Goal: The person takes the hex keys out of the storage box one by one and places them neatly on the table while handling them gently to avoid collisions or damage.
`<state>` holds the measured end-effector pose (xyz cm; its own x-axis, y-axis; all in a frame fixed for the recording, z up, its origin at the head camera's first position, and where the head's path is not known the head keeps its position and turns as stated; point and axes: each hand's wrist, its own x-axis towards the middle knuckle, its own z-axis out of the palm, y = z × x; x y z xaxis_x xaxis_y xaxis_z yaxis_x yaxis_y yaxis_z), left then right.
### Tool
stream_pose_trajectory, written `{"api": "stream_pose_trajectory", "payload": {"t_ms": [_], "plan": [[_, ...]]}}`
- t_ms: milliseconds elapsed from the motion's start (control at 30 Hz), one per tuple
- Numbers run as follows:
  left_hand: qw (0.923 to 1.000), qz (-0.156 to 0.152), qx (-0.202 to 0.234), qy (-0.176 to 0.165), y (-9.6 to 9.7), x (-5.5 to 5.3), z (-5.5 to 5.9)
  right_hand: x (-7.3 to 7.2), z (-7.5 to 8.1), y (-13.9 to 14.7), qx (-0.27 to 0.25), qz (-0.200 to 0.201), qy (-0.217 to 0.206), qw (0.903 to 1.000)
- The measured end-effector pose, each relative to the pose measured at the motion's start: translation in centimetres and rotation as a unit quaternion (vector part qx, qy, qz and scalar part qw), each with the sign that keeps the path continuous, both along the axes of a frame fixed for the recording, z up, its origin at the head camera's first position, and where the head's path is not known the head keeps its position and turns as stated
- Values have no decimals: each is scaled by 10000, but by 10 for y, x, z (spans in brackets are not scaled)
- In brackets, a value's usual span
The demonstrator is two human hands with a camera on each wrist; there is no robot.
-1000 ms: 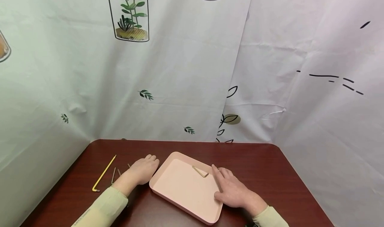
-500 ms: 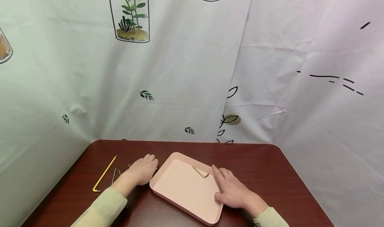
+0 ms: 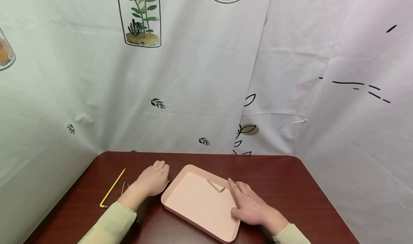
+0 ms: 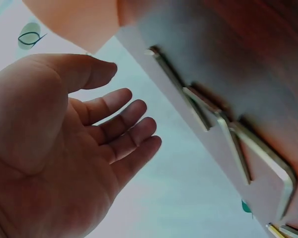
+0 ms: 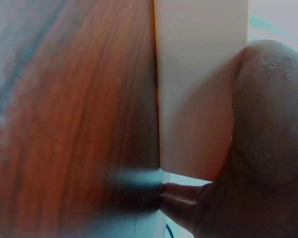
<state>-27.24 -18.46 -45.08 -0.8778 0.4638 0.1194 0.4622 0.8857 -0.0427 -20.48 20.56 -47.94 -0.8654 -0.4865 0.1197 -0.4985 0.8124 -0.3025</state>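
My left hand (image 3: pixel 153 179) hovers beside the left edge of a pink tray (image 3: pixel 196 206). In the left wrist view its fingers are loosely bent, with nothing between them. Several metal hex keys (image 4: pixel 268 153) lie on the table near that hand, mostly hidden by it in the head view. My right hand (image 3: pixel 251 204) holds the tray's right side, thumb and index finger over the rim and other fingers outside. The right wrist view shows the palm against the tray's outer wall (image 5: pixel 198 99). A brass-coloured hex key (image 3: pixel 215 186) lies inside the tray near its far side.
A long yellow hex key (image 3: pixel 113 188) lies at the left of the dark red wooden table (image 3: pixel 274 176). Beside it are thin metal keys (image 3: pixel 123 188), partly behind the left forearm. White printed curtains (image 3: pixel 200 75) stand behind and on both sides.
My left hand has risen a little and shifted slightly away from the tray. The right hand, the tray and the brass-coloured key stay in place. The head view has tilted slightly.
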Motion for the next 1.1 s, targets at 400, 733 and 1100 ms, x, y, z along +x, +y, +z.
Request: {"api": "stream_pose_trajectory", "payload": {"t_ms": [400, 733, 1100], "plan": [[9963, -467, 394, 603, 18, 8, 13, 1, 0, -1, -17, 25, 163, 9999], [9908, -806, 525, 948, 30, 10, 14, 3, -1, 0, -55, -1, 127, 9999], [9933, -735, 283, 850, 42, 11, 13, 4, 1, 2, -96, -7, 203, 9997]]}}
